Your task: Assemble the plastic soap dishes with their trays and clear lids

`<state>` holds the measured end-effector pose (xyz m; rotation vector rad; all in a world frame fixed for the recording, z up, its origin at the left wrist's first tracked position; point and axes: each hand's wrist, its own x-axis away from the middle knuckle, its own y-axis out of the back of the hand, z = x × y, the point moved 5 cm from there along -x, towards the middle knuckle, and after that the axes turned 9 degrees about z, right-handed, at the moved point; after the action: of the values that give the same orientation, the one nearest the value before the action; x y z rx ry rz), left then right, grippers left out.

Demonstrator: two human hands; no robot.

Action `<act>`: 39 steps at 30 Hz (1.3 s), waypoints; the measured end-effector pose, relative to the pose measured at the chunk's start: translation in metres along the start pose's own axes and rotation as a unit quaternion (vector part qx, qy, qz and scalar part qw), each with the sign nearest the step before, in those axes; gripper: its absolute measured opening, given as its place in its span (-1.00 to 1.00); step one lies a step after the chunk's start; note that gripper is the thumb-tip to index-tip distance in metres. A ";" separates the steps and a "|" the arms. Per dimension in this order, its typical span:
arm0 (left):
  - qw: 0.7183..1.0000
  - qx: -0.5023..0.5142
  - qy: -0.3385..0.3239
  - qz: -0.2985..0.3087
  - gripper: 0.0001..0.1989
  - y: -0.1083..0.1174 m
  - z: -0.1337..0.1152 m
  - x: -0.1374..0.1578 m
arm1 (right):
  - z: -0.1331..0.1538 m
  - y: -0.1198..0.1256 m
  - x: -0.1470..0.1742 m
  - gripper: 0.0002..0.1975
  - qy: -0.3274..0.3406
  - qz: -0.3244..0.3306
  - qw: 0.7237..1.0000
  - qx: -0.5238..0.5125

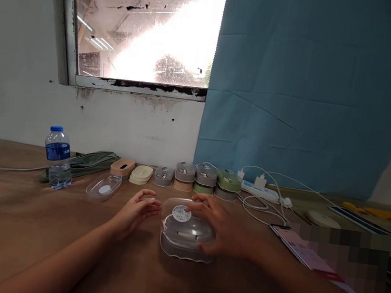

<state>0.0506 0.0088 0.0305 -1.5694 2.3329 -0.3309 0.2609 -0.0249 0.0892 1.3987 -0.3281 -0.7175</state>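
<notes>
While the right hand [219, 224] grips the clear lid [170, 227] over the grey box [185, 252], near centre, the left hand [139, 212] hangs just left, loosely curled, holding nothing. Farther: water bottle [57, 162] at left, then stacked boxes [206, 176] around centre.

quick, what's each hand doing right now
Left hand: open, holding nothing, beside the clear lid.
Right hand: closed on the lid, over the gray box.

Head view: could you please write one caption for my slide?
Right hand holding a clear lid at the top of a grey box, left hand open beside them.
</notes>
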 end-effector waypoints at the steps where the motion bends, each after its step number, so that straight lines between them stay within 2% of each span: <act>1: 1.000 -0.012 0.011 -0.012 -0.68 0.006 0.004 -0.002 | -0.008 -0.009 0.003 -0.36 -0.011 0.000 1.000 -0.017; 3: 0.998 -0.052 0.025 -0.006 -0.66 0.013 0.010 -0.004 | -0.022 -0.026 0.008 -0.38 -0.018 -0.010 0.998 -0.060; 6: 0.987 -0.141 0.033 0.065 -0.60 0.006 0.014 -0.002 | -0.036 -0.043 0.013 -0.42 0.009 -0.008 0.991 -0.135; 9: 0.958 -0.217 0.043 0.180 -0.35 -0.015 0.018 0.005 | -0.040 -0.049 0.013 -0.42 0.032 0.017 0.985 -0.167; 11: 0.938 -0.264 0.037 0.220 -0.16 -0.026 0.018 0.011 | -0.038 -0.048 0.012 -0.37 0.037 0.030 0.987 -0.153; 13: 0.926 -0.311 0.029 0.211 -0.04 -0.030 0.018 0.014 | -0.037 -0.047 0.013 -0.28 0.042 0.036 0.990 -0.129; 17: 0.917 -0.356 0.024 0.181 0.00 -0.030 0.018 0.014 | -0.037 -0.049 0.013 -0.24 0.058 0.035 0.992 -0.108; 24: 0.897 -0.394 -0.021 0.198 -0.01 -0.025 0.019 0.011 | -0.041 -0.053 0.012 -0.27 0.076 0.044 0.991 -0.099; 30: 0.881 -0.408 -0.055 0.232 -0.08 -0.030 0.016 0.015 | -0.038 -0.055 0.015 -0.26 0.099 0.057 0.988 -0.102; 35: 0.843 -0.483 -0.057 0.228 -0.14 -0.033 0.011 0.019 | -0.037 -0.056 0.018 -0.25 0.119 0.053 0.988 -0.082; 39: 0.844 -0.484 -0.052 0.226 -0.15 -0.035 0.010 0.020 | -0.039 -0.056 0.018 -0.20 0.152 0.047 0.987 -0.038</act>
<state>0.0773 -0.0231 0.0309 -1.1788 2.8161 1.1817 0.2829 -0.0066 0.0246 1.3870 -0.1246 -0.4256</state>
